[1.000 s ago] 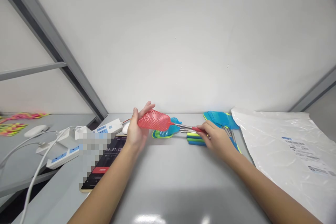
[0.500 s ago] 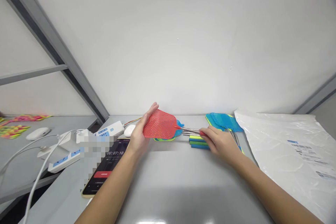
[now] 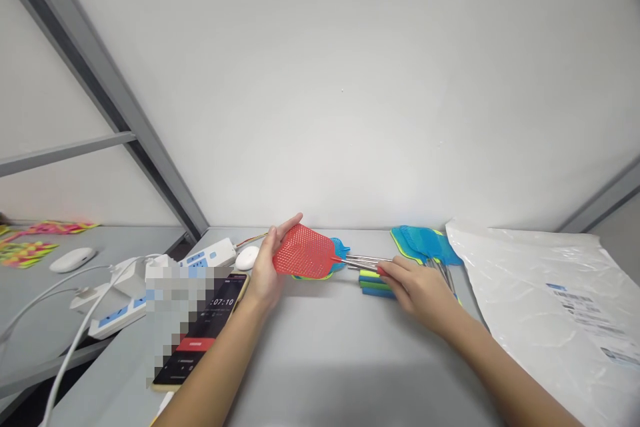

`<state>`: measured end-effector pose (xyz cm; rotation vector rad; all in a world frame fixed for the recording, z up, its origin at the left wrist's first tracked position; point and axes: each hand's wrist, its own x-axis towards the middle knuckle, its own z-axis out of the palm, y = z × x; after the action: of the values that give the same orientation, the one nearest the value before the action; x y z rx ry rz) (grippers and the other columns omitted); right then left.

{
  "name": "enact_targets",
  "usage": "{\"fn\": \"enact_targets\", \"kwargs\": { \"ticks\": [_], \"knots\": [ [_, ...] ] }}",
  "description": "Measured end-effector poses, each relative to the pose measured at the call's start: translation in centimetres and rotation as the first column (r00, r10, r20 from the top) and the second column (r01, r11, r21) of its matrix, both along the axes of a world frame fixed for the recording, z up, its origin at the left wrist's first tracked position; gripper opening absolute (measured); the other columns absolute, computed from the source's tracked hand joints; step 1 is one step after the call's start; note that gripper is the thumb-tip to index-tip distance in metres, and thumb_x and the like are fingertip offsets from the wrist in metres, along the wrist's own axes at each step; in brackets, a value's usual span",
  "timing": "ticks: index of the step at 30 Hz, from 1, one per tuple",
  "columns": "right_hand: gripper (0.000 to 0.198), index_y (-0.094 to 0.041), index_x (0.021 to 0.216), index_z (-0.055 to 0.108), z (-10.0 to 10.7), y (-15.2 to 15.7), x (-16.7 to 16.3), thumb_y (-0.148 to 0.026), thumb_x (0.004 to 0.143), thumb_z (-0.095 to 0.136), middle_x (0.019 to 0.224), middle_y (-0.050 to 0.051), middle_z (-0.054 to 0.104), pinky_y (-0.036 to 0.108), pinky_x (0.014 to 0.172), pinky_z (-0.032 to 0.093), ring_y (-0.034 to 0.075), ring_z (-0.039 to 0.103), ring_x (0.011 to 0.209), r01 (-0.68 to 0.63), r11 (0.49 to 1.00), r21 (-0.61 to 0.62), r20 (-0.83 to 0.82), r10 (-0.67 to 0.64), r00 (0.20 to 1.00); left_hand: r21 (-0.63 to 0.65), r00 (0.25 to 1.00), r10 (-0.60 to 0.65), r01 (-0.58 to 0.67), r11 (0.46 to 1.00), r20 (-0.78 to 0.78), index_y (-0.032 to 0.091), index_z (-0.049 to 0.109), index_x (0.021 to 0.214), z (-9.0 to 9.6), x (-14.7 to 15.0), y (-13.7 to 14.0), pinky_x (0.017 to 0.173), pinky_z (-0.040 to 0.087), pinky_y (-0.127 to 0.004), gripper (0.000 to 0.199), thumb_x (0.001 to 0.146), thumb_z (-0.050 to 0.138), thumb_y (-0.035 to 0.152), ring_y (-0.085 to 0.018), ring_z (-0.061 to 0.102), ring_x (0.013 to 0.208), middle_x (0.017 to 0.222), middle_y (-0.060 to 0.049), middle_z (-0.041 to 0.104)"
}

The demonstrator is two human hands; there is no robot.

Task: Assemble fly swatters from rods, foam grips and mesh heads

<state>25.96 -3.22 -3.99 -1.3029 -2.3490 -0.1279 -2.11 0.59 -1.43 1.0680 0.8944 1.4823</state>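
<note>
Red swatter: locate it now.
In the head view's centre, the red swatter spans from the left hand to the right hand, partly hiding a blue swatter.

Free: grey tabletop (image 3: 340, 347), near side of the red swatter (image 3: 305, 252). Obstructing: phone (image 3: 215, 320) and power strip (image 3: 223, 252), left; plastic bag (image 3: 530, 307), right; white wall (image 3: 345, 80), behind.

Red swatter (image 3: 305, 252): hdl. mostly hidden by R grip (image 3: 417, 285). Blue swatter (image 3: 340, 247): head part. behind red one. Phone (image 3: 215, 320): L side part. pixelated. Wht. bag (image 3: 515, 307): cut by R edge; label (image 3: 583, 307) print illeg.
</note>
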Motion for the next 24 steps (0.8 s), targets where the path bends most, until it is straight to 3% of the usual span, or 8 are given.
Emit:
{"fn": "enact_targets", "kwargs": {
  "ticks": [4,8,10,12,16,20,24],
  "knots": [
    [0.028,-0.026,0.111,0.058,0.4,0.4,0.3,-0.030,0.099,0.033,0.083,0.002,0.061,0.025,0.051,0.033,0.014,0.056,0.063,0.150,0.989,0.018,-0.022,-0.150,0.989,0.017,0.997,0.058,-0.057,0.998,-0.049,0.027,0.054,0.128,-1.5,1.2,0.2,0.099,0.041,-0.039,0.051,0.089,0.042,0.057,-0.025,0.045,0.130,0.140,-0.007,0.051],
    [0.036,-0.024,0.130,0.046,1.1,0.6,0.9,-0.023,0.097,0.031,0.092,0.006,0.060,0.026,0.051,0.038,0.017,0.059,0.070,0.299,0.953,0.037,-0.091,-0.295,0.951,0.049,0.960,0.009,0.005,0.999,-0.279,0.030,0.045,0.133,-3.4,3.2,-0.7,0.097,0.041,-0.041,0.049,0.092,0.038,0.055,-0.026,0.042,0.132,0.143,-0.008,0.046],
    [0.036,-0.024,0.129,0.047,1.5,0.6,1.3,-0.021,0.096,0.031,0.092,0.006,0.059,0.026,0.053,0.041,0.017,0.059,0.070,0.294,0.955,0.033,-0.132,-0.288,0.949,0.100,0.899,-0.001,0.050,0.994,-0.439,0.029,0.048,0.130,-4.2,4.2,-1.5,0.102,0.038,-0.042,0.044,0.093,0.041,0.051,-0.026,0.043,0.130,0.140,-0.008,0.049],
    [0.033,-0.025,0.123,0.051,2.3,0.4,1.6,-0.022,0.096,0.032,0.092,0.006,0.060,0.027,0.055,0.042,0.018,0.060,0.072,0.274,0.962,0.013,-0.161,-0.269,0.950,0.193,0.788,0.020,0.126,0.973,-0.616,0.030,0.050,0.129,-4.6,5.1,-2.4,0.106,0.034,-0.045,0.040,0.093,0.044,0.045,-0.027,0.043,0.129,0.137,-0.008,0.051],
    [0.026,-0.027,0.108,0.058,4.9,-0.6,2.6,-0.026,0.097,0.035,0.090,0.003,0.062,0.028,0.060,0.045,0.018,0.062,0.074,0.297,0.947,-0.126,-0.204,-0.318,0.926,0.299,0.569,0.019,0.404,0.864,-0.822,0.031,0.046,0.133,-4.8,5.7,-3.5,0.106,0.034,-0.048,0.043,0.091,0.049,0.032,-0.028,0.041,0.128,0.135,-0.008,0.051],
    [0.021,-0.026,0.092,0.060,7.5,-3.0,4.6,-0.028,0.095,0.039,0.085,0.002,0.065,0.026,0.055,0.044,0.017,0.063,0.069,0.370,0.902,-0.222,-0.210,-0.415,0.885,0.318,0.506,0.067,0.429,0.846,-0.860,0.031,0.048,0.131,-5.0,5.3,-2.8,0.103,0.037,-0.050,0.041,0.090,0.050,0.028,-0.030,0.042,0.126,0.133,-0.008,0.053],
    [0.015,-0.025,0.093,0.058,6.3,-5.7,7.1,-0.027,0.092,0.043,0.082,0.002,0.065,0.026,0.053,0.045,0.017,0.063,0.067,0.505,0.829,-0.240,-0.173,-0.549,0.818,0.371,0.484,0.158,0.384,0.845,-0.861,0.031,0.052,0.127,-5.7,4.5,-1.3,0.102,0.037,-0.050,0.039,0.089,0.051,0.027,-0.030,0.043,0.124,0.130,-0.006,0.055]
  ]
}}
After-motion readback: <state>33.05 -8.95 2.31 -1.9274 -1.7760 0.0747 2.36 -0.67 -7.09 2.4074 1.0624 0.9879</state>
